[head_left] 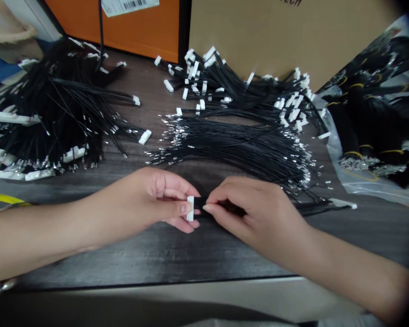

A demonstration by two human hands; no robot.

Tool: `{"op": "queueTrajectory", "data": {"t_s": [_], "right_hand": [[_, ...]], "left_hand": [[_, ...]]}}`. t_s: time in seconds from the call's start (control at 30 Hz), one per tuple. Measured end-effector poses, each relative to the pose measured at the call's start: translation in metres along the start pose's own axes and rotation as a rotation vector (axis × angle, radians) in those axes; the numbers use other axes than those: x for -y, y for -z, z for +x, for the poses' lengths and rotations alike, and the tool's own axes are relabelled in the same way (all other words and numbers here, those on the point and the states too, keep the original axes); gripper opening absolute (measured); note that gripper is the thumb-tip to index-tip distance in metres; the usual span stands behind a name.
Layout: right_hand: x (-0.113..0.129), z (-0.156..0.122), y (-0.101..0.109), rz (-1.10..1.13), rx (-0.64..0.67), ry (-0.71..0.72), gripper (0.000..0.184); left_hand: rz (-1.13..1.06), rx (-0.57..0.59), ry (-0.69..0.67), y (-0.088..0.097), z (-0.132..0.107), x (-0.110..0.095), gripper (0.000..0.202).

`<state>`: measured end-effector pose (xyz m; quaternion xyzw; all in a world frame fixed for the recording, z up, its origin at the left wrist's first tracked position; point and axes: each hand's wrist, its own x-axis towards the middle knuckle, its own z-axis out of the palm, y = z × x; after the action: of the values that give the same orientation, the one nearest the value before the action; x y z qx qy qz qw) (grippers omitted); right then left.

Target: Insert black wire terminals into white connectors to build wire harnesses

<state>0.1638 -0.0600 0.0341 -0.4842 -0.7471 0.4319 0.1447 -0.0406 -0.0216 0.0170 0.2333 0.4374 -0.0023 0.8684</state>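
Between thumb and fingers, my left hand (166, 200) grips a white plastic connector (190, 209), its long side across the wires. Black wires (200, 202) run out of the connector's right side. My right hand (255, 204) pinches these wires with thumb and forefinger, close to the connector. Past the right hand the wires reach a second white connector (343, 203) lying on the table. Just behind both hands lies a flat bundle of loose black wires (238, 141) with silver crimp terminals at both ends.
Wires with white connectors (224, 81) are heaped behind the loose bundle. A large pile of black harnesses (61, 100) covers the left. At right, banded wire bundles (367, 118) lie on a plastic bag (371, 184). An orange box (136, 36) and a cardboard box (258, 36) stand behind.
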Motion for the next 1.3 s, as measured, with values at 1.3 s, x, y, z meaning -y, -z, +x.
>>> {"op": "queueTrajectory", "data": {"t_s": [1.3], "right_hand": [[0.016, -0.005, 0.022, -0.014, 0.055, -0.294, 0.016]], "left_hand": [[-0.036, -0.021, 0.03, 0.004, -0.003, -0.002, 0.008]]}}
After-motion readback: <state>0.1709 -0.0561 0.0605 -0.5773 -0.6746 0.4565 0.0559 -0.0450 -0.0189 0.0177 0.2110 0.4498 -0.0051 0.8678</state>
